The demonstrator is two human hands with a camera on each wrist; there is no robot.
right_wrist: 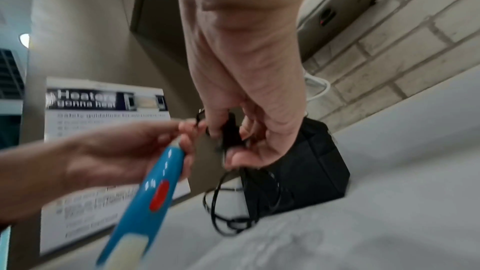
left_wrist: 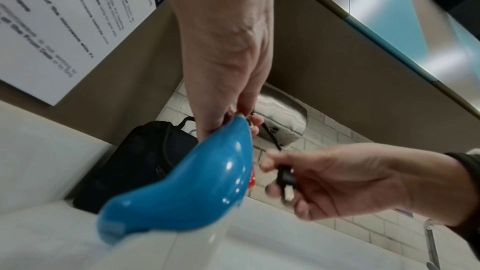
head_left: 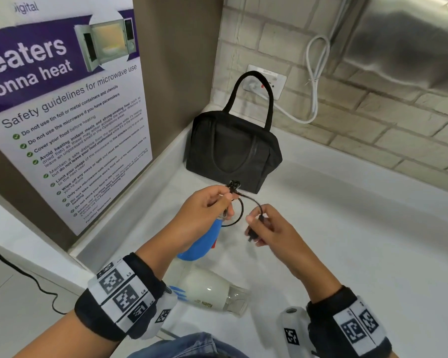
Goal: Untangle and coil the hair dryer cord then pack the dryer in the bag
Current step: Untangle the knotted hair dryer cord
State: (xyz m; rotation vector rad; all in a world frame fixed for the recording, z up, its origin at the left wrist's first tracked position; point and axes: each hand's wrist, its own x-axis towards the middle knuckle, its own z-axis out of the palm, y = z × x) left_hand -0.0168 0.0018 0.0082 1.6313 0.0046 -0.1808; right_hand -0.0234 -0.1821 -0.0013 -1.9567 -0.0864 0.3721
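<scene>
The hair dryer has a white barrel and a blue handle with a red switch. Its barrel lies near the front of the white counter. My left hand holds the tip of the blue handle and pinches a knotted bunch of the black cord. My right hand grips the black plug at the cord's end. A loop of cord hangs below the hands. The black handbag stands upright in the corner, just behind the hands.
A microwave safety poster covers the left wall panel. A white socket with a white cable sits on the brick wall behind the bag. A steel hand dryer hangs at upper right. Counter surface stretches to the right.
</scene>
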